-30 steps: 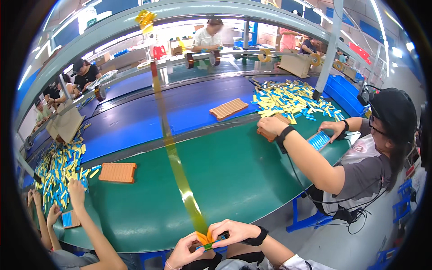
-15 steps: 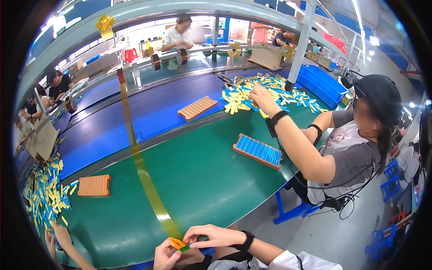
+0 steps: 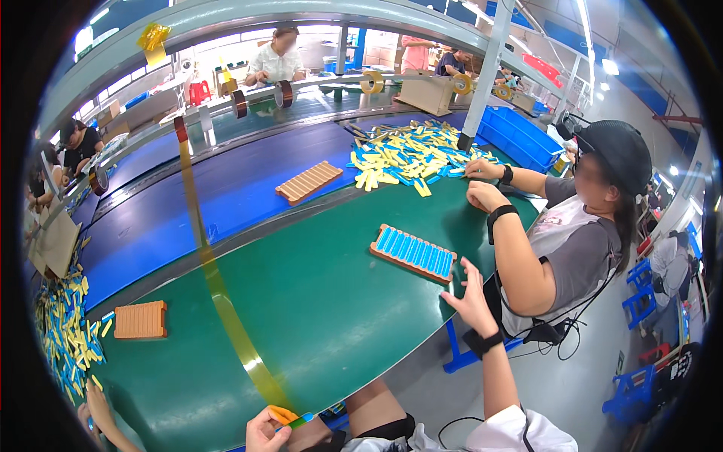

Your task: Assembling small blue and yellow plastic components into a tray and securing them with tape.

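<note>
Tape end in one hand, tray under the other

At the table's near edge the left hand (image 3: 263,431) is pinched shut on the end of an amber tape strip (image 3: 218,290) and a small blue-green piece (image 3: 301,419). The right hand (image 3: 471,297) spreads open, fingers apart, just beside an orange tray of blue strips (image 3: 413,252) on the green table (image 3: 316,301). Farther off a seated co-worker (image 3: 580,233) sorts a yellow-and-blue pile (image 3: 410,151).

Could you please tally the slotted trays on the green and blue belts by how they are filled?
Orange tray filled with blue pieces: 1
Orange tray, empty, on the blue belt: 1
Orange tray, empty, on the green belt: 1
Total: 3
</note>
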### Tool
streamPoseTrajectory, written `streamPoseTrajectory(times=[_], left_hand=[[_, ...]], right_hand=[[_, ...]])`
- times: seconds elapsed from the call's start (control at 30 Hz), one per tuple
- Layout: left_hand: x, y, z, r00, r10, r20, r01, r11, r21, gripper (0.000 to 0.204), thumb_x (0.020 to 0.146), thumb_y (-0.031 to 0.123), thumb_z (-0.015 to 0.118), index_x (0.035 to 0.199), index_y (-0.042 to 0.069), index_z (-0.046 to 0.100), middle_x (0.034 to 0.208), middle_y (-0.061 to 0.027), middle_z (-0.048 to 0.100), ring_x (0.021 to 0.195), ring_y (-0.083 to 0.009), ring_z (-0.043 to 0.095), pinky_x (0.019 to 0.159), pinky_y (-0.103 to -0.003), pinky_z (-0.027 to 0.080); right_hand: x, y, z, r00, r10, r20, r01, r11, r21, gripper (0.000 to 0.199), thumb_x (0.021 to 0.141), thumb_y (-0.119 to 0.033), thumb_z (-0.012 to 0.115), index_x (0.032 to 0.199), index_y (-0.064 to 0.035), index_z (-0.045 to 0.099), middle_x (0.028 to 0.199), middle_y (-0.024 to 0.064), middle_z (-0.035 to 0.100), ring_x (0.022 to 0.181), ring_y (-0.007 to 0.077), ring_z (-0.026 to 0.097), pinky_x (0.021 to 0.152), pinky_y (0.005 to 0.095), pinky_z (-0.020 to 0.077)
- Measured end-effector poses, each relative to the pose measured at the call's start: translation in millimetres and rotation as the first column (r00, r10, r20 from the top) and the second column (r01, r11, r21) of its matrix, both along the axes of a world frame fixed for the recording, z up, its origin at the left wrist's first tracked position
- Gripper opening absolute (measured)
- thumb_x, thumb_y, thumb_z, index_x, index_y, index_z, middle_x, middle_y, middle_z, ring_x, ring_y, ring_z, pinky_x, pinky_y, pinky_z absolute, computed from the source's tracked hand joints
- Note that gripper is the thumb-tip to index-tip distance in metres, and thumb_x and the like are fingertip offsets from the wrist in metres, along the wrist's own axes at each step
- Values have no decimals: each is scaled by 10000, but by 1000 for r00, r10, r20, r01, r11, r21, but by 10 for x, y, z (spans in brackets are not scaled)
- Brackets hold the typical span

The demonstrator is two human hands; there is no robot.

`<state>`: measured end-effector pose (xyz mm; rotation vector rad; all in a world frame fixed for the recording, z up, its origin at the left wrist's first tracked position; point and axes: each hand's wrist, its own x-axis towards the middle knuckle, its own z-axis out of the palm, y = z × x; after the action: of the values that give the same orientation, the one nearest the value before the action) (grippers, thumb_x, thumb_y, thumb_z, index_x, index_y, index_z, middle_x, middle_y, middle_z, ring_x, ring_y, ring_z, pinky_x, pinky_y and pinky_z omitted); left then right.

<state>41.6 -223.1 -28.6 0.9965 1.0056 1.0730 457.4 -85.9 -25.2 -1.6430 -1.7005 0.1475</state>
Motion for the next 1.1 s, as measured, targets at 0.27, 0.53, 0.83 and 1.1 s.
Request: streamPoseTrajectory(times=[0.27, 0.53, 0.83, 1.1], left_hand=[[100, -39, 236, 1000, -3, 13, 3, 1000, -19, 104, 761, -19, 543, 858, 0, 508, 879, -38, 520, 838, -111, 465, 771, -223, 349], [43, -146, -69, 988, 149, 42, -155, 962, 226, 105, 706, -77, 511, 783, -19, 470, 902, -146, 534, 902, -248, 546, 811, -341, 409], [-82, -427, 61, 902, 401, 157, -416, 907, 71, 68, 705, -25, 533, 751, -12, 485, 880, -90, 516, 834, -151, 496, 784, -260, 375], [-170, -650, 140, 843, 424, 332, -443, 896, -20, 47, 746, -11, 526, 785, -26, 503, 921, -82, 488, 860, -135, 471, 790, -250, 365]], right_hand=[[272, 298, 86, 972, 137, -194, -175, 965, -196, 1036, 587, -208, 755, 1336, -40, 59, 1209, 140, 393, 1078, 227, 415, 861, 330, 356], [-532, -384, -71, 977, 214, -2, -213, 970, -118, 1048, 549, -187, 758, 1303, 56, 71, 1141, 162, 362, 1023, 270, 348, 863, 328, 349], [-1868, -1068, 147, 925, 379, 20, -375, 921, -109, 962, 570, -243, 741, 1251, 114, 163, 1120, 216, 377, 998, 341, 360, 874, 437, 272], [-2754, -1207, 134, 881, 472, -28, -472, 877, -94, 831, 634, -273, 710, 1242, 52, 245, 1139, 214, 352, 997, 358, 348, 854, 428, 291]])
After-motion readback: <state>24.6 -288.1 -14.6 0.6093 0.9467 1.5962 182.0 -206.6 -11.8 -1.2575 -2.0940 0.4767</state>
